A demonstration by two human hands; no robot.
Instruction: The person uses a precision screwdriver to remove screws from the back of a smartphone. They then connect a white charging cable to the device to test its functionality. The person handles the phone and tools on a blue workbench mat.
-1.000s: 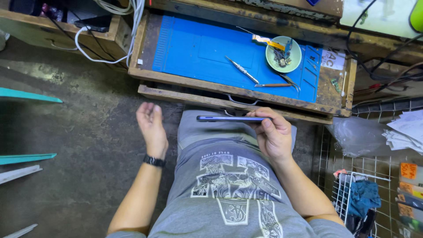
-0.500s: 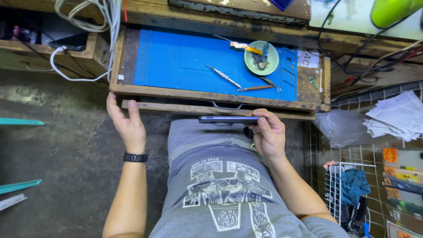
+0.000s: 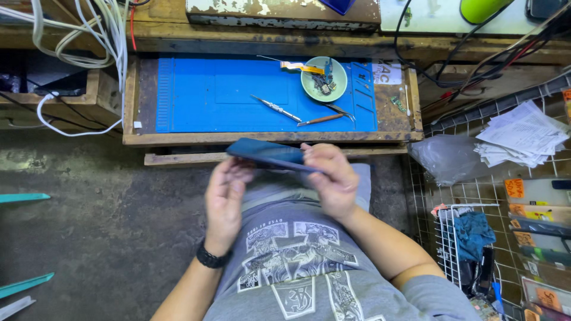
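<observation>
The wooden workbench [image 3: 267, 138] filled the top of the view, and a blue mat [image 3: 238, 98] lay on it, probably so that small parts would not roll away or scratch. To the right stood a wire rack [image 3: 470, 208] with a pile of papers [image 3: 520, 134] on top and a clear plastic bag [image 3: 443, 160] beside it. White cables [image 3: 95, 35] hung down at the left of the bench. In front of the bench edge, above the lap, the person held a dark blue phone [image 3: 267, 154] almost flat. The right hand [image 3: 333, 181] grasped its right end, fingers over the top and thumb under, so it carried the weight. The left hand [image 3: 226, 199], with a black wristband [image 3: 211, 258], was open, and its fingertips touched the underside of the left end, only to support it. On the mat a small green dish [image 3: 324, 78] kept tiny parts together, and a screwdriver [image 3: 275, 109] and tweezers [image 3: 324, 119] lay just beside it, near the hands.
</observation>
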